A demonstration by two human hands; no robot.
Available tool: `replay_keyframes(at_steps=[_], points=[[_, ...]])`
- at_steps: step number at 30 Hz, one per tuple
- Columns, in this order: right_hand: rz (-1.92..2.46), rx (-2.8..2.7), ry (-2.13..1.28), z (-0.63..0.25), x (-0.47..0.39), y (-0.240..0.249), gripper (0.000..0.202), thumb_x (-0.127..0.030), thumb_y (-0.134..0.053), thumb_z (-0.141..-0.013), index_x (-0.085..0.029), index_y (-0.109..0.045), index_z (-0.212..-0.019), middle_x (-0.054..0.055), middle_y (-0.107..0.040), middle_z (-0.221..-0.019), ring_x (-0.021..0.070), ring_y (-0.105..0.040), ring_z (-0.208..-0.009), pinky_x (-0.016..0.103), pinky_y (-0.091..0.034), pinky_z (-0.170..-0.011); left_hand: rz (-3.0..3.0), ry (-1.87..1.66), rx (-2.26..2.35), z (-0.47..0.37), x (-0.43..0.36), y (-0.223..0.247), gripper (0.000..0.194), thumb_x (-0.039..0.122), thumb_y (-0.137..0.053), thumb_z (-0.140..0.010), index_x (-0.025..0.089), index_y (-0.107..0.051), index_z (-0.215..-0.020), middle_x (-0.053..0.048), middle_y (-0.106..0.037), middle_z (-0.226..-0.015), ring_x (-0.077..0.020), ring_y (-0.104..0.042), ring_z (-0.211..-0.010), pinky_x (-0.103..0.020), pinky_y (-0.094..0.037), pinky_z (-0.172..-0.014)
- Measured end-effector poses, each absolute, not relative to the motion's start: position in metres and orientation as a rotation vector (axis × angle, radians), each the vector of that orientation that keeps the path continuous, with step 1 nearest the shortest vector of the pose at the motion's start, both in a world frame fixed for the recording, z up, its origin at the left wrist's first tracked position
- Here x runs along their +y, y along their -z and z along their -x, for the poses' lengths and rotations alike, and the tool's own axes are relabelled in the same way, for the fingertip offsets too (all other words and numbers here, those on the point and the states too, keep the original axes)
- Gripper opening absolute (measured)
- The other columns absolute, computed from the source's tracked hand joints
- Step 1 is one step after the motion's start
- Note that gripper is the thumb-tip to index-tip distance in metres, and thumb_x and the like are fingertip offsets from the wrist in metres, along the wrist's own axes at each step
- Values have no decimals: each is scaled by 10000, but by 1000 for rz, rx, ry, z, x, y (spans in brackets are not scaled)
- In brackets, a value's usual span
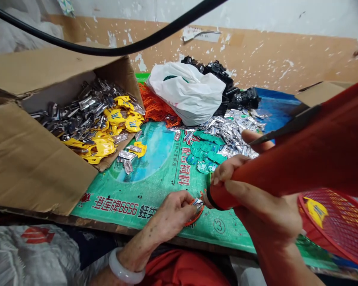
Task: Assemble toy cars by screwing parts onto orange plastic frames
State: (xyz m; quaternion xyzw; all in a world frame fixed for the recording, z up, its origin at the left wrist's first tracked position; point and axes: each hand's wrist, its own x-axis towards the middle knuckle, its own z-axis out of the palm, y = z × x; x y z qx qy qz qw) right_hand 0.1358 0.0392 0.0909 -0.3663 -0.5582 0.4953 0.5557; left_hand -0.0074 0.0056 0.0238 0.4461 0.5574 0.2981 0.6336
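My left hand [179,208], bare to a white bangle [125,268], is closed with its fingertips pinching a small silver part [198,204]. An orange-red curved piece [193,221] shows just under these fingers. A red sleeve [274,171] with a dark cuff comes in from the right. What shows of my right hand [207,200] at the cuff is a strip of skin beside the silver part; its fingers are mostly hidden. Another person's hand [265,214] wraps around the sleeve. A pointed metal blade [265,138] lies over the sleeve near a finger.
A tipped cardboard box [38,159] at left spills silver and yellow parts. Green parts [205,153], silver parts [232,127], a white bag [191,93] and black parts [241,97] lie behind. A red basket [340,230] stands right. A black cable [107,51] crosses above.
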Motion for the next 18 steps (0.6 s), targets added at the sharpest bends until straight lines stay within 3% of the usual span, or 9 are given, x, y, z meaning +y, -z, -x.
replay_keyframes(at_steps=[3,18], points=[[890,-1349,-1134,-135,40,-89,115,-200,-668,-680,-234,-562,-654,-15,-571,-637,170,-578,-624,374,-526,-665,-1030,-683,1272,8,5,-22,130,295,-548,-723,189,-491,-674,73,-429,-546,-91,-334,-519,-243,-265,-512],[842,-1364,-1141,-134,41,-85,113,-190,-676,-679,-227,-572,-657,-10,-574,-625,172,-582,-600,374,-528,-610,-1044,-659,1324,7,3,-24,127,272,-525,-730,193,-466,-650,73,-420,-519,-86,-336,-489,-228,-255,-484]])
